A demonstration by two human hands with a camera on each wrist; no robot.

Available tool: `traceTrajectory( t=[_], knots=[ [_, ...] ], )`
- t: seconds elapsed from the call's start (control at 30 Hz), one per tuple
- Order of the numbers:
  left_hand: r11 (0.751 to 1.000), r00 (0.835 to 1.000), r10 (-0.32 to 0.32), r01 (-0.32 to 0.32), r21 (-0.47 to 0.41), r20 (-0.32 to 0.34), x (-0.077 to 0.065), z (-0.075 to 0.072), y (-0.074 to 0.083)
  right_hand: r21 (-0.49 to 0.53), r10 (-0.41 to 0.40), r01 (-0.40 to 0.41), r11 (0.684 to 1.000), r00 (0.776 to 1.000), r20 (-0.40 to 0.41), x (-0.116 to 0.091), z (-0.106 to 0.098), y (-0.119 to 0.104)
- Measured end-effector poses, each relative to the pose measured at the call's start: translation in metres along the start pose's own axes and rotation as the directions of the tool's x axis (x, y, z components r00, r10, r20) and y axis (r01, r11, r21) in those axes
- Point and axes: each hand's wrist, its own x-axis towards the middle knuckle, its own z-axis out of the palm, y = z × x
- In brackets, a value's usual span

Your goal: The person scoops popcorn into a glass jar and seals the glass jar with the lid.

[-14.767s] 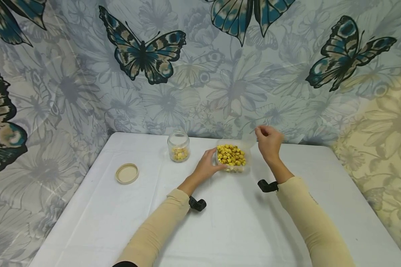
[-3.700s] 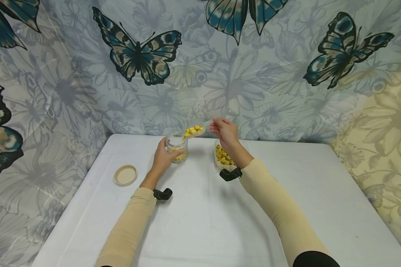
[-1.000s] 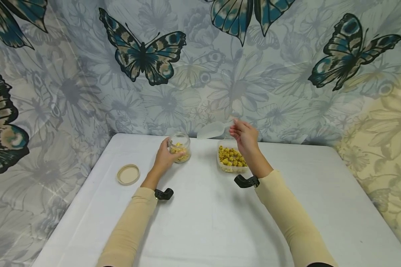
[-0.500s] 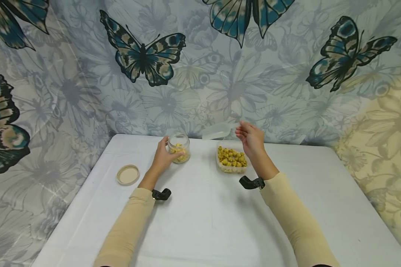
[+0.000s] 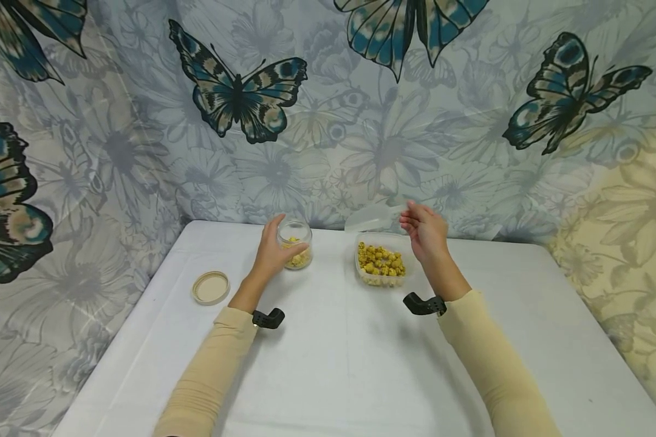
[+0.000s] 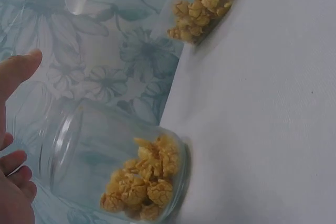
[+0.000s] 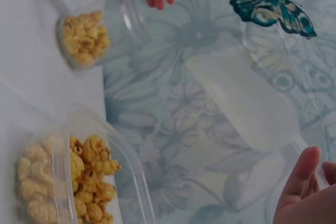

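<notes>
My right hand point(image 5: 427, 235) pinches the handle of a translucent plastic scoop point(image 7: 247, 103), holding it raised above the table's back edge. No popcorn shows in the scoop. Below it stands a clear plastic container point(image 5: 381, 280) partly filled with yellow caramel popcorn point(image 7: 92, 177). At the glass jar point(image 6: 100, 145) my left hand point(image 5: 270, 252) is spread, thumb extended and fingers loose close to the mouth. The jar stands upright, uncovered, with popcorn point(image 6: 144, 182) in its lower part.
A round cream lid point(image 5: 210, 288) lies on the white-covered table point(image 5: 328, 364), left of the jar. Behind the table hangs a floral cloth point(image 5: 328, 145) printed with large butterflies.
The scoop, loaded near the jar a few seconds ago, now shows no popcorn and has moved right, over the container. My left hand has loosened from the jar and lifted slightly.
</notes>
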Motion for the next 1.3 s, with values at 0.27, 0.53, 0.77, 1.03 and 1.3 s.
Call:
traceTrajectory(
  t=[0.27, 0.53, 0.77, 1.03, 1.3],
  knots=[
    [0.993, 0.994, 0.112, -0.112, -0.029, -0.004, -0.003, 0.013, 0.012, -0.041, -0.021, 0.02, 0.999, 0.999, -0.027, -0.003, -0.012, -0.007],
    [0.984, 0.984, 0.179, -0.178, -0.021, 0.015, -0.008, 0.026, 0.023, -0.074, -0.028, 0.024, 0.997, 0.998, -0.059, -0.002, -0.022, -0.012],
    [0.977, 0.976, 0.214, -0.213, -0.017, 0.044, -0.011, 0.04, 0.032, -0.117, -0.055, 0.045, 0.992, 0.995, -0.083, -0.002, -0.029, -0.016],
    [0.972, 0.967, 0.234, -0.231, -0.049, 0.097, -0.015, 0.055, 0.036, -0.124, -0.053, 0.038, 0.992, 0.991, -0.121, -0.002, -0.035, -0.02],
    [0.977, 0.965, 0.214, -0.207, -0.058, 0.154, -0.014, 0.067, 0.039, -0.136, -0.066, 0.047, 0.99, 0.987, -0.145, -0.001, -0.041, -0.022]
  ],
)
